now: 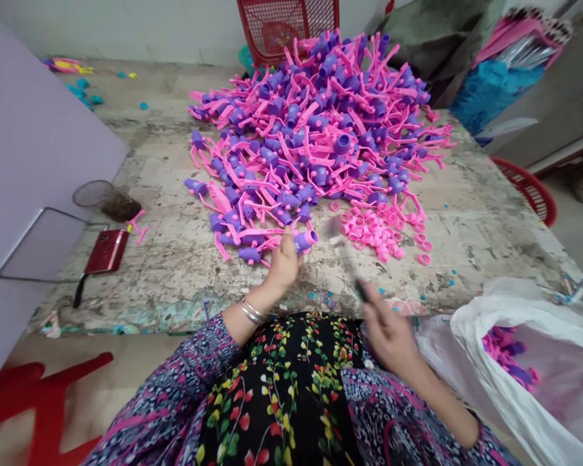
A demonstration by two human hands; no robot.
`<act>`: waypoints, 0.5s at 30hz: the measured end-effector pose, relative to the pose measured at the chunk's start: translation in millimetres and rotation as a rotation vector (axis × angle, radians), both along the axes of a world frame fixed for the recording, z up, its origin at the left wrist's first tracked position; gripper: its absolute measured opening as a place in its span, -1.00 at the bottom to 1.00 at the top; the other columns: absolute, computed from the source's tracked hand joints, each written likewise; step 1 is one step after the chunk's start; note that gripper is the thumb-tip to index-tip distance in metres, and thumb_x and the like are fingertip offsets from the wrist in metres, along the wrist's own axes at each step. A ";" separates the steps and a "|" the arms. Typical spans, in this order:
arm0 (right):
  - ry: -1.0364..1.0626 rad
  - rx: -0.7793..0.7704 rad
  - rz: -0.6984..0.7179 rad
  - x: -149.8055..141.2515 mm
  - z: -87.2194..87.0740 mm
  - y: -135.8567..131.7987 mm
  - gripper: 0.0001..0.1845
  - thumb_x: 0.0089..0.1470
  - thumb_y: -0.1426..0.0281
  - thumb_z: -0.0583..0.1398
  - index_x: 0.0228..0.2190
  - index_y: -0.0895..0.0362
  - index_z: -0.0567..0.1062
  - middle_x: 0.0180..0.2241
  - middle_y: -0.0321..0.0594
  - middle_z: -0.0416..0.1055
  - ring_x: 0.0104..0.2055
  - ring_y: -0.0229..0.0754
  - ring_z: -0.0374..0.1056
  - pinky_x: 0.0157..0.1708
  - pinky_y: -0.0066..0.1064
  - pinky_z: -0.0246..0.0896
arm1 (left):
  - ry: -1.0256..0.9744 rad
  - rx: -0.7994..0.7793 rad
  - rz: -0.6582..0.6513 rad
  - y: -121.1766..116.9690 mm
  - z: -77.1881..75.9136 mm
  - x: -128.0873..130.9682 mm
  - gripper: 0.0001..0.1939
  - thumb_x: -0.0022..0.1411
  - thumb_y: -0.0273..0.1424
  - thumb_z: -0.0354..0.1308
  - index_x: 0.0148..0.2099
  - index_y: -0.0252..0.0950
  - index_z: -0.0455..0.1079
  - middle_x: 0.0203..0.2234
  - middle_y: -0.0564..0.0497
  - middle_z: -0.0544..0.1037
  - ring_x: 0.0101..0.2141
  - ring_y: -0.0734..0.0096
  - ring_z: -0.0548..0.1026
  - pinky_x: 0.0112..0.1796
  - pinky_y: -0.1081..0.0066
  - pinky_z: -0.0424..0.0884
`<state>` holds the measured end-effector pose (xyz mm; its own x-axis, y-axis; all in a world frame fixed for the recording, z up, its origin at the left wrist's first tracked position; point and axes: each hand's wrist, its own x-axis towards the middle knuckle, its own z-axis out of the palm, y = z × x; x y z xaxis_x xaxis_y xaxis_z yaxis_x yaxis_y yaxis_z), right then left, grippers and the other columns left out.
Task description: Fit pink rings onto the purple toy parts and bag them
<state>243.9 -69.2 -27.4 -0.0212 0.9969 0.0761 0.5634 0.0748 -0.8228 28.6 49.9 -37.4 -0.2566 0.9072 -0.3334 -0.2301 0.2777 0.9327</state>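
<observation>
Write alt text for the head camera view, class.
A left hand holds a purple plastic tube piece beside a heap of pink-and-purple moulded plastic parts on a stained worktop; the right hand grips a blurred metal tool.

Right hand is motion-blurred. The implement in it is likewise blurred; type cannot be determined. Left hand hides part of the purple plastic piece it grips. White plastic bag runs off the right edge, its pink and purple contents partly covered. Red mesh crate is cut off at the top edge. Blue flecks are too small to identify.
</observation>
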 end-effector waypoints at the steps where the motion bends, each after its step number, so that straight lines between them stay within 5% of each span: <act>1: -0.043 -0.020 0.043 0.3 -3.4 0.1 -0.46 0.30 0.17 0.04 0.23 0.07 0.35 0.04 -0.10 0.52 0.12 0.02 0.43 0.09 -0.14 0.38 | 0.005 -0.013 -0.008 -0.4 1.0 0.8 -0.65 0.40 -0.13 -0.07 -0.30 -0.24 0.35 -0.66 0.14 0.27 -0.67 0.54 0.22 -0.62 0.55 0.18; 6: -0.163 -0.014 -0.090 12.9 -18.5 7.5 -0.46 0.30 0.16 0.03 0.21 0.10 0.37 0.18 -0.10 0.38 0.20 0.02 0.35 0.14 -0.13 0.31 | -0.002 -0.056 -0.040 -7.1 6.0 1.0 -0.65 0.42 -0.21 -0.10 -0.27 -0.25 0.41 -0.65 0.13 0.26 -0.67 0.55 0.23 -0.62 0.56 0.20; 12: -0.500 -0.196 -0.077 24.9 -23.9 14.0 -0.48 0.28 0.20 0.01 0.19 0.02 0.39 -0.03 -0.10 0.57 -0.02 0.08 0.52 -0.08 -0.09 0.45 | -0.077 -0.029 -0.004 -19.5 11.6 0.5 -0.70 0.35 -0.20 -0.01 -0.09 -0.25 0.43 -0.55 0.11 0.33 -0.57 0.55 0.32 -0.58 0.59 0.31; 15: -0.412 -0.171 -0.086 22.6 -28.3 13.5 -0.51 0.26 0.20 0.04 0.15 0.03 0.44 0.01 -0.09 0.54 0.03 0.05 0.48 -0.06 -0.12 0.42 | -0.125 -0.034 0.023 -24.6 13.9 1.6 -0.72 0.32 -0.16 0.04 -0.12 -0.24 0.40 -0.51 0.11 0.37 -0.55 0.58 0.33 -0.56 0.61 0.32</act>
<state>266.5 -55.6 -55.7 0.0679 0.9938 -0.0878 0.8446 -0.1041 -0.5252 30.2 25.3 -23.5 -0.2319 0.8893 -0.3942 -0.3508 0.3015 0.8866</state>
